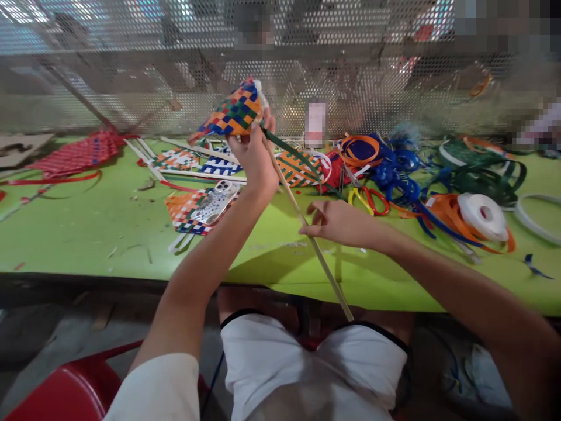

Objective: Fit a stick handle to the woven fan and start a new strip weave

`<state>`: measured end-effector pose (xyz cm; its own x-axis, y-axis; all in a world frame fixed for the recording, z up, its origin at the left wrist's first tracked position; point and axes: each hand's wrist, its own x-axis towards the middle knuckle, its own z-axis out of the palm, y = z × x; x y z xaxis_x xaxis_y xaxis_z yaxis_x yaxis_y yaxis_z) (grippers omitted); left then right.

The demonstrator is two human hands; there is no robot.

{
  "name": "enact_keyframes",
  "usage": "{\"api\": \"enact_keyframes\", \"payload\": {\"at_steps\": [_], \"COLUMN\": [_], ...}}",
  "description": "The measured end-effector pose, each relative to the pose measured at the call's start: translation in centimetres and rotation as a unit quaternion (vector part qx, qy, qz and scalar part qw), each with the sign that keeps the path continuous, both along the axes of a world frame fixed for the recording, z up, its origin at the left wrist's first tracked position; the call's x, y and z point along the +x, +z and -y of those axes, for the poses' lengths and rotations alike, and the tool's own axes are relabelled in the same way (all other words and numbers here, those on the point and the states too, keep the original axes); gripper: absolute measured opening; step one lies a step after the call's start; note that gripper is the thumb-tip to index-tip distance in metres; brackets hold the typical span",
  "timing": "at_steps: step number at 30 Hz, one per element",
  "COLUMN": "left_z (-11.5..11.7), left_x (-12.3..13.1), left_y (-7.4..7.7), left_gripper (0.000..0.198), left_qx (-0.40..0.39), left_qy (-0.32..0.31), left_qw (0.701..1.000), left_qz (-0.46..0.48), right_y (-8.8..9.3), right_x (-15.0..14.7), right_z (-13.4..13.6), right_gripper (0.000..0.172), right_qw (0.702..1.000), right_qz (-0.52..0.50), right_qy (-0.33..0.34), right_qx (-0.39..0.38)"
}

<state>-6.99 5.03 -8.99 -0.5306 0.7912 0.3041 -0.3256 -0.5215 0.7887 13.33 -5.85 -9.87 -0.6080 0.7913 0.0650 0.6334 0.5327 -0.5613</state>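
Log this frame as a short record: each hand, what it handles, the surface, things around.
Left hand: raised left hand holds a blue, orange, green and red woven piece
Right hand: right hand has fingers at a long, pale, flat strip; grip unclear
Surface: bright green table
Left side: red woven piece
Middle: phone in a patterned case on an orange, white and blue woven piece
Right side: red and yellow scissor handles, white ring-shaped roll
Behind: perforated metal screen

Your left hand held the weave at eleven o'clock; your right hand curled at the stick; scissors lay at three, phone at nine.
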Motion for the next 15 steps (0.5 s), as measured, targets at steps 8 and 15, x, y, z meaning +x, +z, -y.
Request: {"api": "enact_keyframes", "payload": {"at_steps": [8,15], "left_z": [0.6,1.3], "left_x": [-3.0,-5.7], "left_y": [-2.0,-2.9], "left_gripper": [0.018,0.013], "left_qx": [-0.096,-0.133], "left_qy": [-0.045,-0.078], "left_qw": [0.991,0.985], "left_qz": [0.079,0.077], "right_y": [1.6,5.2], "right_x": [2.7,5.9], "right_z": [-3.7,-4.1], "right_gripper": [0.025,0.05], "right_qw": [0.997,0.972], "right_qz": [0.009,0.113], "right_qy": [0.028,-0.082], "right_qx": [0.067,0.192]}}
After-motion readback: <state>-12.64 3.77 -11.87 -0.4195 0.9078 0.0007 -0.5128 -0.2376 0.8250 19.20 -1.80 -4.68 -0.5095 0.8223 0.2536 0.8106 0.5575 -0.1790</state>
